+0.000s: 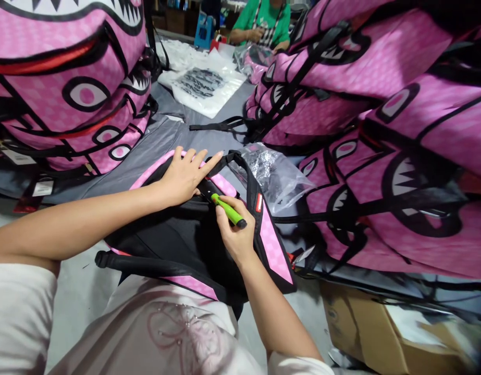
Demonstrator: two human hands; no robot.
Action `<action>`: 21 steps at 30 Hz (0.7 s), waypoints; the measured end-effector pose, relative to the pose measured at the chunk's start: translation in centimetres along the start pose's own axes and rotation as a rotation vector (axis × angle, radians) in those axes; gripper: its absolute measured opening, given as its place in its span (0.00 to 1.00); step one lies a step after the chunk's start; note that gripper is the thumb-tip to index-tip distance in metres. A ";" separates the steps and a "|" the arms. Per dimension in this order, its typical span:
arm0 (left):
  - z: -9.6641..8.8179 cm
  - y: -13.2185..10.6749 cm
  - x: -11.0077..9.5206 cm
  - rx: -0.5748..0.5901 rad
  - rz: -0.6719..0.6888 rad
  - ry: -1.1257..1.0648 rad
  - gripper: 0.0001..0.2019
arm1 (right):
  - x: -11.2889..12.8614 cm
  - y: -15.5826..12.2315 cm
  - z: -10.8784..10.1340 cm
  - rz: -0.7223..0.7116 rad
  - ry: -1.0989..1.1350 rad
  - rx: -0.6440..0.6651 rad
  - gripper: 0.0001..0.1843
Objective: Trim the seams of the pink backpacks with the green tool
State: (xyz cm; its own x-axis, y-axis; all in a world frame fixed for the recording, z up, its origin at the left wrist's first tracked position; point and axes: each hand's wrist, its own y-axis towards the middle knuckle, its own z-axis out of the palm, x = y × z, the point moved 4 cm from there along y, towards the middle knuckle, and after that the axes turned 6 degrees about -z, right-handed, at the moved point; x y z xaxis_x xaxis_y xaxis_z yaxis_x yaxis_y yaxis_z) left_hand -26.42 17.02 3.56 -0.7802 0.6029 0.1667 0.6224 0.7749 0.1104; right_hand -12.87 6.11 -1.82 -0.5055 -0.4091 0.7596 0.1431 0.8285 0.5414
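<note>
Our pale shirt (146, 323) faces the backpack (177, 229) at the desk's (158, 138) edge; our left hand (181, 177) presses it, fingers (212, 164) spread; our right hand (238, 232) grips a green-handled tool (228, 210), seemingly working beside them; next calls for steadiness.

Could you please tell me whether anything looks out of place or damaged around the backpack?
Nothing looks clearly spilled or damaged. The most untidy thing is a crumpled clear plastic bag, lying loose between the backpack and the pink bags piled on the right, though it may just be packaging.
</note>
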 end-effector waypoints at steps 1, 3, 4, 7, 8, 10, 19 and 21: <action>0.0 0.1 0.1 0.011 0.009 -0.001 0.51 | 0.4 0.5 -0.1 0.002 0.015 0.069 0.10; -0.1 0.2 0.2 0.030 0.020 0.001 0.51 | 1.0 1.4 -0.2 0.044 0.066 0.194 0.10; -0.2 0.2 0.2 0.036 0.020 0.002 0.51 | 1.1 1.8 -0.2 0.068 0.082 0.240 0.11; -0.3 0.0 0.2 0.031 0.014 -0.001 0.50 | 1.2 3.4 -0.4 0.092 0.051 0.342 0.10; -0.3 -0.1 0.2 0.023 0.013 -0.003 0.50 | 1.2 3.9 -0.5 0.083 0.032 0.385 0.10; -0.4 -0.4 0.2 0.004 0.008 -0.007 0.50 | 1.4 4.9 -0.4 0.045 0.006 0.494 0.10; 0.2 -0.5 0.6 -0.034 0.015 -0.048 0.48 | 1.8 6.4 0.6 -0.109 -0.079 0.693 0.15; 0.4 -0.3 0.6 -0.036 0.016 -0.071 0.46 | 1.8 6.2 0.8 -0.156 -0.080 0.679 0.16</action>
State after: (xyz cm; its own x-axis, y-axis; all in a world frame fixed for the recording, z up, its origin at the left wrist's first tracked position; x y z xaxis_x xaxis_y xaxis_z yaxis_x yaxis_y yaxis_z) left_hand -27.12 17.24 3.22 -0.7717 0.6282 0.0990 0.6358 0.7584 0.1436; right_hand -13.59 10.84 2.66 -0.5415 -0.5347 0.6487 -0.4858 0.8288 0.2776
